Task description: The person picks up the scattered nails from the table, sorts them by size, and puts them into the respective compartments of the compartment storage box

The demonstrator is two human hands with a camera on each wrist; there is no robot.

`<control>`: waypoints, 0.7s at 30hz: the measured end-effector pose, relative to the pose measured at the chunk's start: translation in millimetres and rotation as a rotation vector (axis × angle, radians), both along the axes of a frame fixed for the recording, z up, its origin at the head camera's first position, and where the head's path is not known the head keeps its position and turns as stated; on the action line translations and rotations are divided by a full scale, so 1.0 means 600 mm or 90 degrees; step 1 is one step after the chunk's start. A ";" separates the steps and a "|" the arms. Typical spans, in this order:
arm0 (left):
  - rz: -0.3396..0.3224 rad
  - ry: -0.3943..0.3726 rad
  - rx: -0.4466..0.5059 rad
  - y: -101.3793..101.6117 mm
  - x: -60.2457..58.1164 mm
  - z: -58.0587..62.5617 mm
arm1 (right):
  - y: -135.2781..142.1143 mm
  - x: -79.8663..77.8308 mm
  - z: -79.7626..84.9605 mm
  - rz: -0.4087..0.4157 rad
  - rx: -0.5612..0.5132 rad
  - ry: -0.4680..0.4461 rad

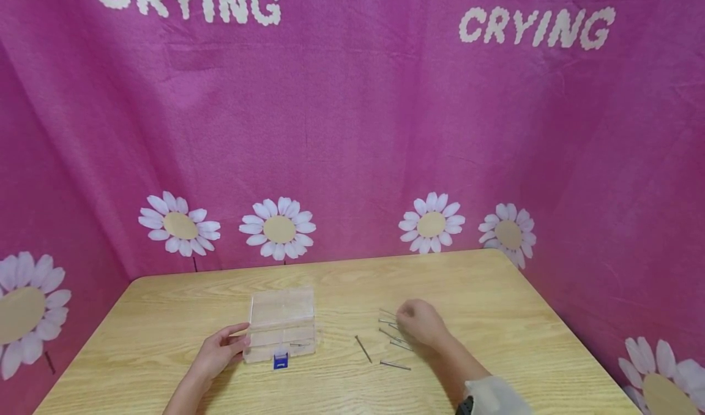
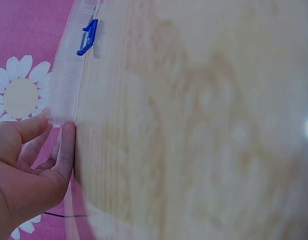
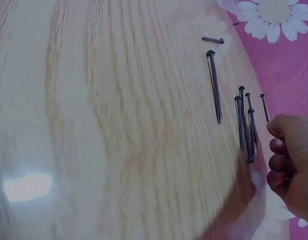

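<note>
A clear plastic box point(image 1: 282, 310) with a blue latch point(image 1: 281, 361) stands left of the table's middle. Low inside its front part lies a nail point(image 1: 299, 344). My left hand point(image 1: 217, 351) grips the box's left end, thumb at one corner and index finger at the other in the left wrist view. Over on the right, my right hand point(image 1: 423, 324) pinches a nail point(image 3: 265, 106) between thumb and fingers, its head end pointing away from the hand. Several loose nails point(image 3: 250, 132) lie in a cluster close beside that hand.
Between the box and the cluster, a single nail point(image 1: 363, 349) lies at a slant on the wooden table point(image 1: 352, 280). Another nail point(image 1: 395, 365) lies nearer the front. A pink curtain point(image 1: 352, 127) with daisies hangs around the table's back and sides.
</note>
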State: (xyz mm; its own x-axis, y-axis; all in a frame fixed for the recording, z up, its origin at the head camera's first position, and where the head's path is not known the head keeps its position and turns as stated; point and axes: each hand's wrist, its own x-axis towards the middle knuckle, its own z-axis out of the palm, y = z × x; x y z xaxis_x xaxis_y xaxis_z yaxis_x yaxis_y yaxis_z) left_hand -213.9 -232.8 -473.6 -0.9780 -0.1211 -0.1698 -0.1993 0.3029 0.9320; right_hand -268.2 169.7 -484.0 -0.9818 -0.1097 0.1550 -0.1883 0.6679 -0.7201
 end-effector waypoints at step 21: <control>0.006 -0.003 -0.004 -0.001 -0.002 -0.005 | -0.098 0.010 0.041 0.129 0.003 0.068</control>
State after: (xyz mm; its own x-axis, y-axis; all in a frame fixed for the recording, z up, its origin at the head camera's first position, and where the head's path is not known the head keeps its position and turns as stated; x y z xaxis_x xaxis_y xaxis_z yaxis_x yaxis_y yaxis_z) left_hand -215.1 -233.6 -476.5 -0.9760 -0.1320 -0.1731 -0.2063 0.3066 0.9292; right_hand -262.2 110.6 -459.3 -0.9179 -0.3038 0.2553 -0.3935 0.6121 -0.6860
